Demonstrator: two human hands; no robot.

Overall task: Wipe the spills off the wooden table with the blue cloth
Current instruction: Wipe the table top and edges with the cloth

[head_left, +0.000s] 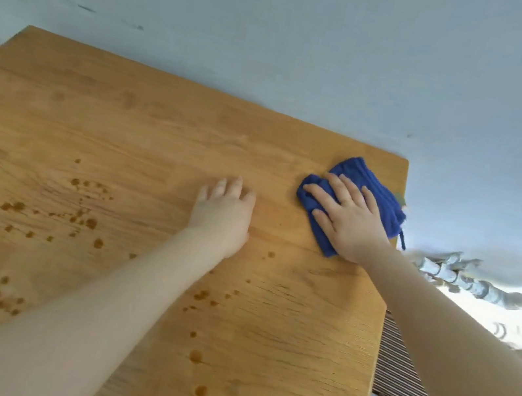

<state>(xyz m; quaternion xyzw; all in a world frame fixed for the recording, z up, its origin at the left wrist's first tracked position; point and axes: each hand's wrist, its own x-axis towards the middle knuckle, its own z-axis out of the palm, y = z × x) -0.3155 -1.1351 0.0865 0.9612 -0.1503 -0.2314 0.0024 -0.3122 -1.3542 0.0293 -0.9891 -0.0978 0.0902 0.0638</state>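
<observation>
Forearms, bare, reach from the near edge across the wooden tabletop (pixel 146 130). Left hand (pixel 222 215) lies flat and released on bare wood, grasping nothing, apparently bracing the body during the reach. Right hand (pixel 346 219) presses palm-down with spread fingers on the blue cloth (pixel 378 190); it pins the cloth rather than clenching it, presumably to spread pressure for wiping. The cloth is a crumpled, folded deep-blue wad at the far right corner, its edge and a small loop just overhanging the tabletop's right side. Brown spills (pixel 86 203), in scattered drops and streaks, remain well apart from it, toward the left and near side, so most wiping appears undone.
</observation>
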